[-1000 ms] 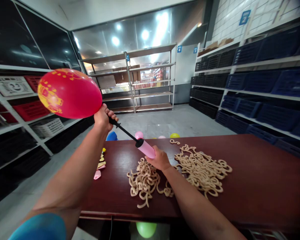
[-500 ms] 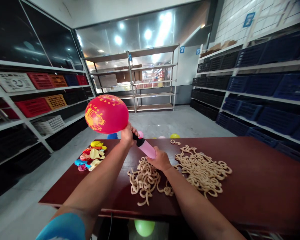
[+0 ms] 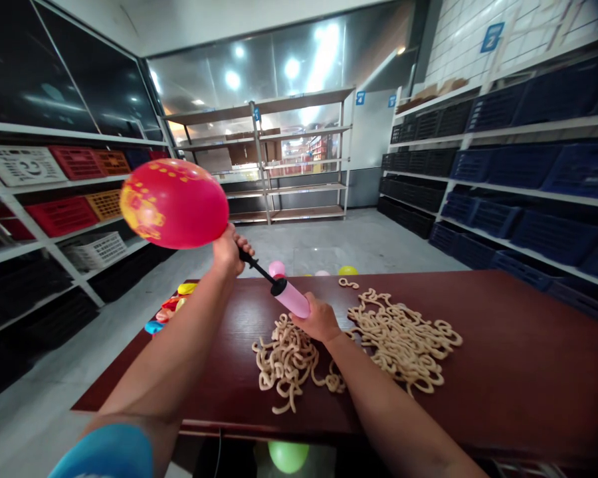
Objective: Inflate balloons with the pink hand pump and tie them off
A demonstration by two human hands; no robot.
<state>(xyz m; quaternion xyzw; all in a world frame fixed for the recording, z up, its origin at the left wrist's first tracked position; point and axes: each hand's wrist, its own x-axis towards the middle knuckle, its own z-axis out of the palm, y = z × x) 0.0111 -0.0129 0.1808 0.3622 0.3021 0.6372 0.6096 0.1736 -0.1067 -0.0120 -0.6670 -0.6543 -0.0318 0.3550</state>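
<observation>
In the head camera's view, the left hand (image 3: 230, 251), left of center, is clamped on the black handle of a pink hand pump (image 3: 292, 297) at mid-frame, an inflated red balloon (image 3: 182, 209) (yellow print on its skin) against it. The right hand (image 3: 321, 318) wraps the pump's barrel above a dark red table (image 3: 518, 358). Beige rope-like curls (image 3: 403, 342) lie center and right; limp balloons (image 3: 171, 303) lie at left.

Neck of the red balloon (image 3: 179, 207) hidden by the left hand (image 3: 230, 251), its yellow print (image 3: 143, 211) blurred
</observation>
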